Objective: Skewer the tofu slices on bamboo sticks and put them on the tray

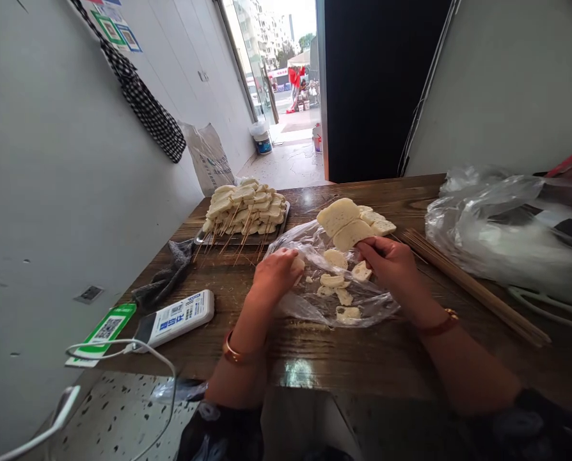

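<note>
Over a clear plastic bag (305, 307), my right hand (391, 256) pinches the lower edge of a pale, spongy double slice (344, 221), tilted up off the table. My left hand (277, 274) is curled at the bag's left side, with a small pale piece (297, 262) at its fingertips. Loose pale scraps (334, 280) lie on the bag between my hands. Behind my right hand are more pale slices (379, 223) on the table. At the back left, skewered pale slices (247, 208) are piled on a metal tray (286, 214).
Thin wooden sticks (478, 288) lie right of my right hand, beside crumpled plastic bags (501, 224) and a pale-green handle (549, 306). On the left are a grey cloth (166, 278), a white device (183, 317) with a cable (171, 365), and a green code card (106, 330).
</note>
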The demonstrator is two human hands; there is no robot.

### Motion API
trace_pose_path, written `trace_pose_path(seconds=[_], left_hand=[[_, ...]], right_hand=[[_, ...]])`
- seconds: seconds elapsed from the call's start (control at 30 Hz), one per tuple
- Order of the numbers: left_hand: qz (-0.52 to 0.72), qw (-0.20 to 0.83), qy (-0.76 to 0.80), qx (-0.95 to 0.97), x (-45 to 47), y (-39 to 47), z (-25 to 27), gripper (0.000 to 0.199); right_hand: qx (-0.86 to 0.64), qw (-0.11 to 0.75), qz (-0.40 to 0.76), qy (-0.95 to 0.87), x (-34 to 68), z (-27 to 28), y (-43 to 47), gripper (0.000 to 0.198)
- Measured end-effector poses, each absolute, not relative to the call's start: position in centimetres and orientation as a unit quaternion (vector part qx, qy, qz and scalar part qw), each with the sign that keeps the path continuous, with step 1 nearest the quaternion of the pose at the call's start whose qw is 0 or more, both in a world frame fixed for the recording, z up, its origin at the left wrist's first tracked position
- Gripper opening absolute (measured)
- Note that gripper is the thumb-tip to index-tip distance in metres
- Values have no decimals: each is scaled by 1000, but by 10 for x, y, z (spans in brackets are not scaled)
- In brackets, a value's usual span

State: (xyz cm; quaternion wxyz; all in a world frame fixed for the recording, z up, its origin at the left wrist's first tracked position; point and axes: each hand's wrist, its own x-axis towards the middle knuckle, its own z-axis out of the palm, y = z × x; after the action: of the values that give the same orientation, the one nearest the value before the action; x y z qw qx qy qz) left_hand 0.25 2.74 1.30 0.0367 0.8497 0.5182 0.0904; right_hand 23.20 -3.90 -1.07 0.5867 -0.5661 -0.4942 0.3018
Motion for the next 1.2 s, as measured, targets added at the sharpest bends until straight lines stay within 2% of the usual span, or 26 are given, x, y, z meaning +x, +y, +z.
trace_pose_path(seconds=[0.1,0.2,0.27,0.33,0.4,0.47,0.53,0.7,0.77,1.0,1.1,1.2], left_hand=[[165,54,523,835,4,27,23,25],[365,123,512,768,2,27,27,36],[500,233,479,683,2,28,28,42],[573,380,430,584,4,28,28,43],[587,509,382,501,6,29,27,42],[575,581,350,457,9,29,26,41],[564,594,338,463,11,29,23,40],[544,494,374,566,14,27,17,33],[543,485,382,569,15,25,16,34],[540,593,328,500,19,21,20,44],[557,626,281,468,19,22,21,40],[578,617,265,464,17,24,19,34]], right_hand=[[-561,610,299,-473,234,-11,-37,32],[-556,623,309,-456,235,-8,-38,31],[-555,626,317,-446,236,-6,-39,30],[-555,628,324,-438,235,-5,-40,30],[-556,625,332,-435,234,-5,-41,31],[-558,620,334,-439,233,-6,-41,32],[-560,614,335,-444,232,-7,-41,34],[-560,608,343,-446,230,-10,-40,38],[-562,603,345,-448,230,-10,-41,40],[-558,585,365,-460,226,-7,-44,40],[-553,575,375,-471,225,-7,-46,38],[-547,548,393,-495,225,-6,-47,37]])
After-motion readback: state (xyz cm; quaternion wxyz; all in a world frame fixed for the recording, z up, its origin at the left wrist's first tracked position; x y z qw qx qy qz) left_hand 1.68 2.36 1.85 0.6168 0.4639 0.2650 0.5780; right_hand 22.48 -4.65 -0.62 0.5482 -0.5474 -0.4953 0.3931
